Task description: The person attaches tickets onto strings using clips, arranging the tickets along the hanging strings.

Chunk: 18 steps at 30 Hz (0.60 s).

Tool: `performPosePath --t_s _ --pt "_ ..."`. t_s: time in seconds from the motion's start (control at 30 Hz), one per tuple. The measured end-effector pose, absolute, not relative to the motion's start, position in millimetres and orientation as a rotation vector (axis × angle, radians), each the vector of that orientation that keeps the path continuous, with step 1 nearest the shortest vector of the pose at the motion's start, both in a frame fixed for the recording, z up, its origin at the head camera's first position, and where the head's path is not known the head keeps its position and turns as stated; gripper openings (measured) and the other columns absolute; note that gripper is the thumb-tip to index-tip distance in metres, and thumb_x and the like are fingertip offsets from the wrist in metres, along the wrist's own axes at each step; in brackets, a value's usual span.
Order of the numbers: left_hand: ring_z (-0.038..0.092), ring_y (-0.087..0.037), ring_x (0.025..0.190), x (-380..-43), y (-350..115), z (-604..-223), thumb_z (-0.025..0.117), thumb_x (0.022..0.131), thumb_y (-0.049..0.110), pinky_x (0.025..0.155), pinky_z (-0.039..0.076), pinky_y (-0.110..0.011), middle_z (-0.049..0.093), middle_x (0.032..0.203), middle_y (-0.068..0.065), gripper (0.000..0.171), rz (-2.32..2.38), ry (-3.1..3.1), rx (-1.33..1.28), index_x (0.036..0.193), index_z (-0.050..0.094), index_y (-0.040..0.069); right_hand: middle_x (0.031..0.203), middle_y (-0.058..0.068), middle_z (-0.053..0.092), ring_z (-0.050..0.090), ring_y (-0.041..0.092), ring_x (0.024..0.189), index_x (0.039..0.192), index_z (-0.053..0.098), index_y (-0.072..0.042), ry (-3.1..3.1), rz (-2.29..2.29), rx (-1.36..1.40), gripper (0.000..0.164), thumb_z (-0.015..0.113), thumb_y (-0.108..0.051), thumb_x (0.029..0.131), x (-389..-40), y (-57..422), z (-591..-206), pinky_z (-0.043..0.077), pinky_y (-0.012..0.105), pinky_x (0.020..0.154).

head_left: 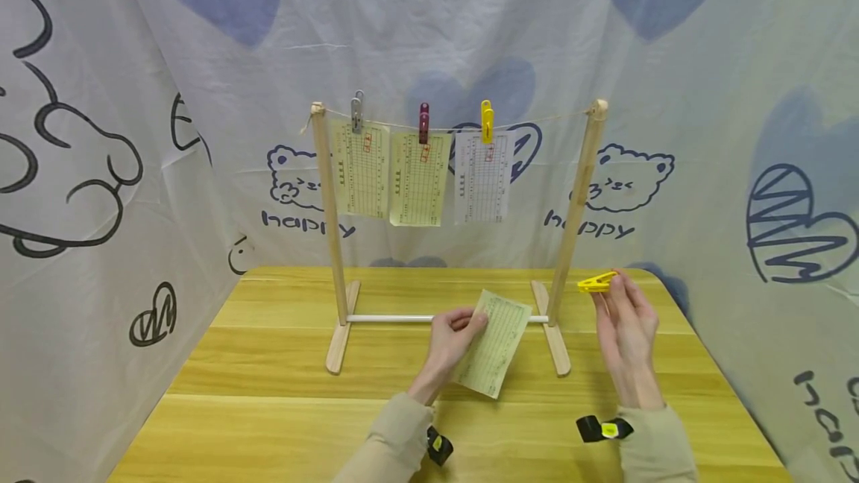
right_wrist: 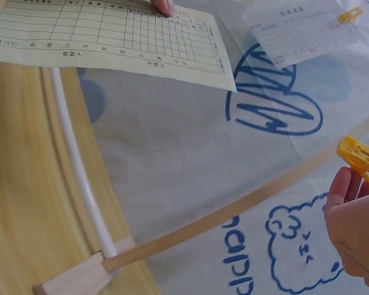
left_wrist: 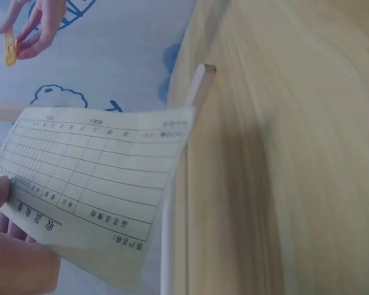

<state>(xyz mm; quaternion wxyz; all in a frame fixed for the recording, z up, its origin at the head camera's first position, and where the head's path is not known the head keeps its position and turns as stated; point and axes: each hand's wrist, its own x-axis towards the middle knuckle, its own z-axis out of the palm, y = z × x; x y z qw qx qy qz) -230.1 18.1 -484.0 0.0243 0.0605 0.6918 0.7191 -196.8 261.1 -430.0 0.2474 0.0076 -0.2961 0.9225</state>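
Observation:
My left hand point(head_left: 455, 338) pinches a pale yellow printed receipt slip point(head_left: 498, 345) near its upper left edge, thumb on the front. The slip hangs tilted in front of the rack's white crossbar. In the left wrist view the printed side of the receipt slip point(left_wrist: 92, 166) shows ruled columns. Off to the right, my right hand point(head_left: 627, 319) holds a yellow clothespin point(head_left: 596, 282) between thumb and fingers, beside the rack's right post. The right wrist view shows the same yellow clothespin point(right_wrist: 361, 158) in the fingertips, apart from the slip.
A wooden rack with a left post point(head_left: 330, 222) and right post point(head_left: 577, 215) carries a string point(head_left: 456, 129). Two yellow slips and a white slip point(head_left: 483, 185) hang from it by grey point(head_left: 357, 114), dark red point(head_left: 424, 124) and yellow clothespins point(head_left: 487, 122). A patterned cloth point(head_left: 429, 6) surrounds the wooden table point(head_left: 268, 393).

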Motion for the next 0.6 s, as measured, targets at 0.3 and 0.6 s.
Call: performPosePath --t_s 0.3,0.6 --pt "0.067 -0.007 0.078 -231 27 -471 0.074 0.093 0.02 0.069 0.055 -0.018 0.076 0.105 -0.022 0.031 2.343 2.05 0.121 0.112 0.072 -0.004 0.111 0.012 0.058 0.065 0.019 0.095 0.113 0.065 0.006 -0.908 2.432 0.063 0.019 0.062 0.0 0.096 -204 253 -409 0.058 0.026 0.09" --pt "0.069 -0.009 0.08 -230 33 -459 0.074 0.092 0.022 0.073 0.059 -0.023 0.076 0.107 -0.018 0.032 2.414 1.938 0.095 0.113 0.071 -0.003 0.109 0.011 0.063 0.066 0.018 0.098 0.115 0.066 0.006 -1.01 2.345 0.142 0.022 0.064 -0.001 0.095 -209 248 -390 0.058 0.025 0.093"
